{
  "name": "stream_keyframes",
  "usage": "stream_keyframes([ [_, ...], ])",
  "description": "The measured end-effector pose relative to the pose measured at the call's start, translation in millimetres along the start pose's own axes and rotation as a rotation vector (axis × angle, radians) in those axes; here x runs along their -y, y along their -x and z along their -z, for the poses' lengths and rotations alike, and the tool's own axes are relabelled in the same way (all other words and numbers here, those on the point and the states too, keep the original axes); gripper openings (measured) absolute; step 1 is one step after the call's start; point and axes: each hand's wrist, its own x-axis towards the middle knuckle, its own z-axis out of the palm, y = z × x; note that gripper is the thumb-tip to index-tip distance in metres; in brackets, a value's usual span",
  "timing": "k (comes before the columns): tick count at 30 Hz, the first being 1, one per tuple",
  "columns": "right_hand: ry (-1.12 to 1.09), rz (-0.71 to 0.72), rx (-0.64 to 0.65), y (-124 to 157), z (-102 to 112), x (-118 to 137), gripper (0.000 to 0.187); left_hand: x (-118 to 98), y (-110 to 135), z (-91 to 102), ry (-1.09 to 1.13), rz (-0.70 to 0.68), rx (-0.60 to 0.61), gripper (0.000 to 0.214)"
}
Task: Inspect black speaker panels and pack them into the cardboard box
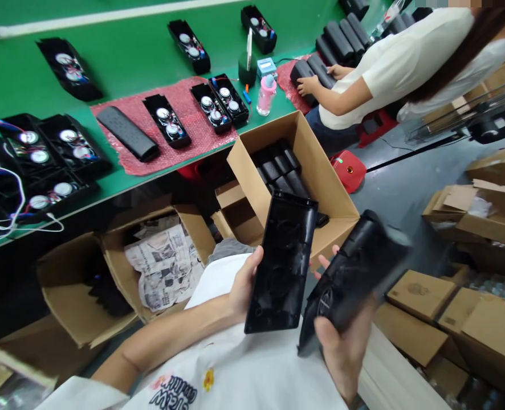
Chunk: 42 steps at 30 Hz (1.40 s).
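My left hand (246, 280) grips a long black plastic shell (283, 262) by its side, its hollow inner face turned up toward me. In my right hand (346, 347) is a second black plastic shell (355, 267), tilted and smeared by motion, with a round grille-like mark near its lower end. The two shells are side by side in front of my shirt, close together at their lower ends. Just beyond them stands an open cardboard box (261, 176) with several black shells (280, 165) inside.
On the green bench (133, 74), red bubble wrap (124, 114) carries black speaker housings (167, 122) and a closed black case (128, 134). A pink bottle (267, 94) stands near the edge. A co-worker (389, 68) handles black cases at right. Cardboard boxes (487, 324) flank me.
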Motion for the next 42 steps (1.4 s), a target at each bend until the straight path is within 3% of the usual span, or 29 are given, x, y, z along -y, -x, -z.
stream_keyframes([
  [2,0.051,-0.032,0.03,-6,-2,-4,0.107,1,-7,6.9,-0.047,-0.132,-0.04,0.071],
  [5,0.276,0.044,0.071,-18,-13,-9,0.105,4,-16,17.0,-0.217,-0.403,-0.089,0.071],
  [8,0.395,0.136,0.091,-28,-27,-9,0.102,6,-23,29.2,-0.362,-0.525,-0.09,0.076],
  [18,0.43,0.204,0.167,-38,-39,-25,0.099,10,-34,68.5,-0.631,-0.52,-0.114,0.087],
  [23,0.466,0.173,0.195,-48,-35,-34,0.099,9,-49,63.1,-0.515,-0.469,-0.164,0.1],
  [27,0.472,0.175,0.222,-65,-20,-50,0.096,7,-73,54.5,-0.523,-0.393,-0.341,0.102],
  [32,0.446,0.141,0.266,-98,13,-93,0.096,19,-124,63.3,-0.577,-0.262,-0.475,0.092],
  [35,0.23,0.004,0.323,-125,42,-138,0.089,33,-167,80.0,-0.599,-0.237,-0.549,0.085],
  [39,-0.163,-0.325,0.485,-168,84,-217,0.077,49,-250,109.2,-0.507,-0.109,-0.629,0.076],
  [42,-0.119,-0.474,0.528,-214,110,-276,0.081,57,-317,134.7,-0.536,-0.133,-0.646,0.075],
])
